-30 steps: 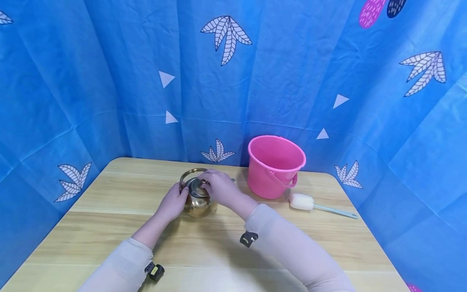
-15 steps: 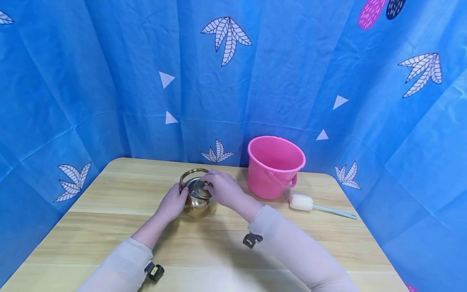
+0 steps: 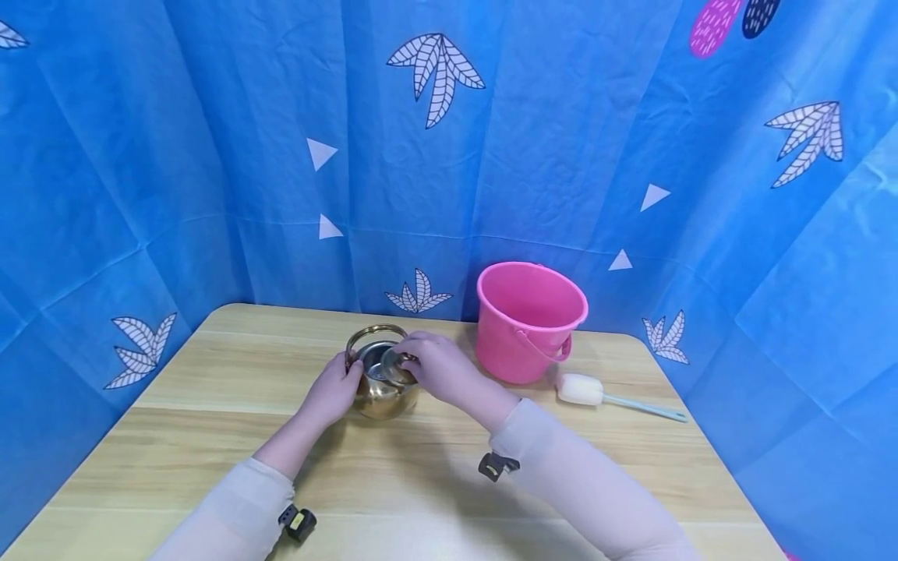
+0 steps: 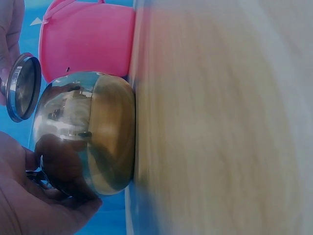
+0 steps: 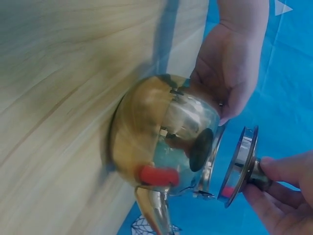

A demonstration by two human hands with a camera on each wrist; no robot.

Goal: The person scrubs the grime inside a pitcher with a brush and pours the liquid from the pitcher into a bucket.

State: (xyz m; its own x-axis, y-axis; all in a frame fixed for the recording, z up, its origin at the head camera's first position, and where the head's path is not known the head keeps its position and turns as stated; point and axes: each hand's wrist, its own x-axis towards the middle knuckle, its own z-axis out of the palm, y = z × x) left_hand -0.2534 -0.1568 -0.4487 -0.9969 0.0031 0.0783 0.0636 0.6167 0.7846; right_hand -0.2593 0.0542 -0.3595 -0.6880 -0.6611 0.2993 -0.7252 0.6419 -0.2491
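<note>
Across the counter (image 3: 393, 499), your work sits left of centre, with the pink bucket (image 3: 505, 351) beyond it to the right. Between your hands the brass-coloured kettle (image 3: 386, 401) stands upright, rounded and mouth up, its spout (image 5: 152, 208) jutting from the side opposite your left hand (image 3: 334, 386). That hand's fingers are wrapped around the left root of the arched handle (image 3: 376, 327), so the body lies to their right. Well to the right of all this, the sponge brush (image 3: 580, 389) rests beside the bucket, near neither hand. Your right hand (image 3: 438, 370) is the one nearer the mouth — it has the lid (image 5: 238, 171), fingers narrowed on the small knob (image 5: 259, 175). What counts, I judge, is the gap there: the lid hangs tilted, just above the mouth's right side and apart from it — the opening lies down and left of those fingers.
</note>
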